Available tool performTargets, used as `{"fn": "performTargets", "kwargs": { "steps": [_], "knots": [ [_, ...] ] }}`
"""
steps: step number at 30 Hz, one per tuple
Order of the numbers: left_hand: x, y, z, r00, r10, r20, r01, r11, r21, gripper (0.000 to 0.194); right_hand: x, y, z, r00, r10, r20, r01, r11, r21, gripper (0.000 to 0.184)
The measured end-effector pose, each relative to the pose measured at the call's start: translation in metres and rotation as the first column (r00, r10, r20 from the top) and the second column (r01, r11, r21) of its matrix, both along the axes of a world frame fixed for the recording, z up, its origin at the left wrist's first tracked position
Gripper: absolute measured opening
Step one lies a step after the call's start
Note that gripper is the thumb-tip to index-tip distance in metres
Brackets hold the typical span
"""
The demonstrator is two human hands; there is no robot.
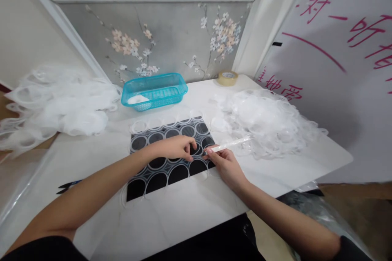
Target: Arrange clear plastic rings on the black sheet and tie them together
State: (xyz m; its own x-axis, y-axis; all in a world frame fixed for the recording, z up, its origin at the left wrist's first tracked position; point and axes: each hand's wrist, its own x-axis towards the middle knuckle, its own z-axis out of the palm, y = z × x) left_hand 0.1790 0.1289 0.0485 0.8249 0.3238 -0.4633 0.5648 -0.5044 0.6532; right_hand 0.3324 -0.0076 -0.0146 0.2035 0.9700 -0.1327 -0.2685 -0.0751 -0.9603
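Note:
In front of me lies a translucent plastic sheet of joined rings [157,136] over a black mat [178,174] on the white table. My left hand [179,147] is over the middle of the rings, thumb and forefinger curled and a little apart, with nothing visible between them. To its right, my right hand [226,165] pinches a thin white strip-like tool [228,144]. The tool's near end points at a ring close to my left fingertips, and its far end reaches toward the right-hand pile.
A blue plastic basket [154,91] with white pieces stands at the back, left of a tape roll [227,78]. Piles of clear ring sheets sit at left [61,102] and right [266,122]. Dark-tipped pliers or scissors [65,186] lie beyond my left forearm. A whiteboard [337,89] borders the right side.

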Motion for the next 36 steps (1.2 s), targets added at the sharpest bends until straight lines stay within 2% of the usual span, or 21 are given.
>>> {"fn": "performTargets", "kwargs": {
  "steps": [2, 5, 8, 10, 12, 15, 17, 18, 20, 22, 24, 26, 28, 30, 33, 35, 36],
  "knots": [
    [0.001, 0.002, -0.005, 0.996, 0.094, -0.009, -0.095, 0.993, -0.075, 0.039, -0.001, 0.0, 0.003, 1.0, 0.001, 0.021, -0.001, 1.0, 0.001, 0.026],
    [0.001, 0.001, -0.009, 0.978, 0.204, -0.035, -0.207, 0.966, -0.158, 0.031, -0.001, -0.001, 0.007, 0.998, 0.001, 0.061, -0.001, 1.0, 0.007, 0.026],
    [0.003, 0.003, -0.007, 0.96, 0.279, -0.027, -0.278, 0.938, -0.206, 0.022, -0.002, -0.002, 0.011, 0.995, 0.003, 0.098, -0.004, 1.0, 0.006, 0.027],
    [0.005, 0.012, -0.002, 0.937, 0.348, 0.017, -0.336, 0.915, -0.225, 0.021, -0.003, -0.002, 0.012, 0.994, 0.007, 0.107, -0.007, 1.0, -0.004, 0.028],
    [0.007, 0.031, 0.005, 0.883, 0.459, 0.098, -0.43, 0.875, -0.221, 0.024, -0.003, -0.002, 0.013, 0.994, 0.01, 0.106, -0.008, 1.0, -0.017, 0.029],
    [0.003, 0.062, 0.017, 0.724, 0.632, 0.277, -0.613, 0.773, -0.163, 0.032, -0.003, -0.001, 0.012, 0.996, 0.002, 0.085, 0.001, 0.999, -0.032, 0.028],
    [-0.005, 0.067, 0.024, 0.635, 0.672, 0.382, -0.686, 0.717, -0.122, 0.033, -0.003, -0.001, 0.013, 0.999, -0.012, 0.052, 0.014, 0.999, -0.036, 0.025],
    [-0.01, 0.062, 0.027, 0.61, 0.671, 0.421, -0.705, 0.702, -0.099, 0.034, -0.004, -0.002, 0.014, 0.999, -0.019, 0.035, 0.02, 0.999, -0.032, 0.024],
    [-0.02, 0.036, 0.031, 0.622, 0.629, 0.467, -0.696, 0.717, -0.037, 0.033, -0.007, -0.004, 0.02, 0.997, -0.008, -0.078, 0.006, 1.0, -0.025, 0.022],
    [-0.029, -0.004, 0.031, 0.716, 0.527, 0.457, -0.614, 0.788, 0.053, 0.027, -0.014, -0.008, 0.028, 0.946, 0.054, -0.321, -0.069, 0.997, -0.034, 0.018],
    [-0.036, -0.044, 0.028, 0.783, 0.42, 0.459, -0.536, 0.83, 0.155, 0.023, -0.026, -0.012, 0.037, 0.809, 0.111, -0.578, -0.159, 0.987, -0.034, 0.012],
    [-0.043, -0.073, 0.023, 0.843, 0.308, 0.44, -0.457, 0.842, 0.286, 0.02, -0.039, -0.016, 0.043, 0.691, 0.113, -0.714, -0.186, 0.982, -0.024, 0.009],
    [-0.051, -0.089, 0.018, 0.934, 0.115, 0.338, -0.301, 0.762, 0.573, 0.025, -0.051, -0.017, 0.044, 0.645, 0.09, -0.759, -0.166, 0.986, -0.025, 0.009],
    [-0.061, -0.095, 0.013, 0.973, 0.001, 0.231, -0.181, 0.628, 0.757, 0.027, -0.06, -0.015, 0.042, 0.635, 0.071, -0.769, -0.16, 0.986, -0.041, 0.01],
    [-0.076, -0.098, 0.009, 0.976, -0.048, 0.212, -0.159, 0.507, 0.847, 0.026, -0.064, -0.007, 0.039, 0.642, 0.054, -0.765, -0.149, 0.987, -0.056, 0.009],
    [-0.085, -0.102, 0.005, 0.967, -0.054, 0.25, -0.197, 0.465, 0.863, 0.035, -0.062, 0.001, 0.04, 0.669, 0.042, -0.742, -0.096, 0.995, -0.03, 0.01],
    [-0.09, -0.104, 0.001, 0.962, -0.06, 0.267, -0.211, 0.457, 0.864, 0.042, -0.059, 0.005, 0.04, 0.71, 0.045, -0.703, -0.058, 0.998, 0.005, 0.01]
  ]
}}
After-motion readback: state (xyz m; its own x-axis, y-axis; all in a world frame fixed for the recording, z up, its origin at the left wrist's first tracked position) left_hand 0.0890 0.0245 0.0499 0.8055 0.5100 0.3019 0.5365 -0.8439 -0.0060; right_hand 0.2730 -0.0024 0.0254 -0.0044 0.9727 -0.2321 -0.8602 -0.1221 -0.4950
